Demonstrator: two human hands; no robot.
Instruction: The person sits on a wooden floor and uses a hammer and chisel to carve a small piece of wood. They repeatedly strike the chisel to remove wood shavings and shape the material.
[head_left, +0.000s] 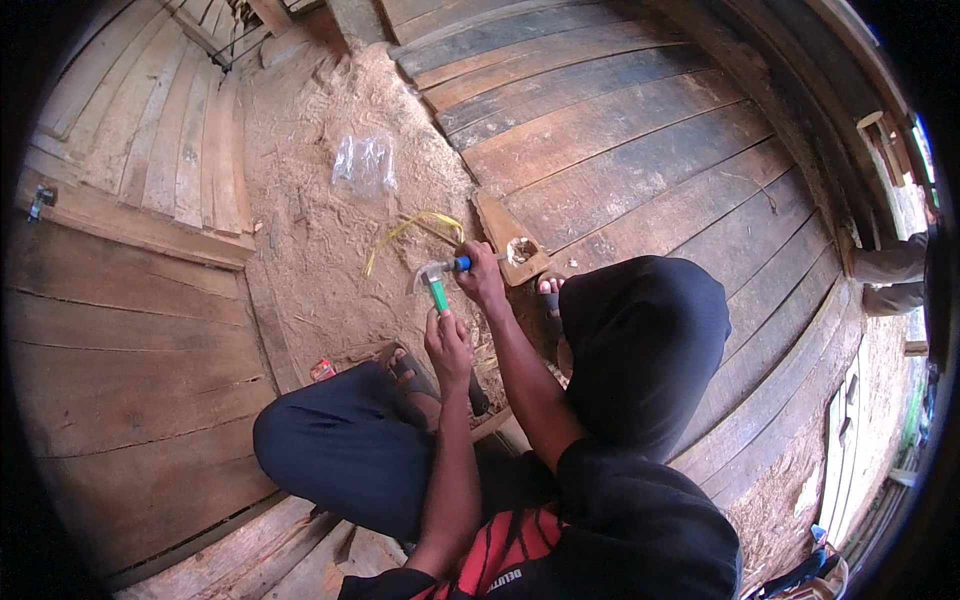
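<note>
My left hand [450, 345] is closed around the green handle of a claw hammer [438, 290]. Its metal head rests at or very near the end of a blue-handled chisel [462, 264]. Fingers of my right hand [482, 272] wrap round that chisel, whose metal shank points right. Just beyond lies a tapered wooden block [492, 216] with a hollow cut into its wide end. Pale wood chips [519, 251] sit in the hollow. The chisel's tip is too small to make out. My sandalled foot [550, 290] is beside the block.
Plank platforms lie left [130, 350] and right [640, 150] of a sawdust-covered floor [300, 220]. On the sawdust are a clear plastic bag [365, 165], a yellow strap [425, 220] and a small red packet [322, 370]. Another person's legs [890, 265] show at the right edge.
</note>
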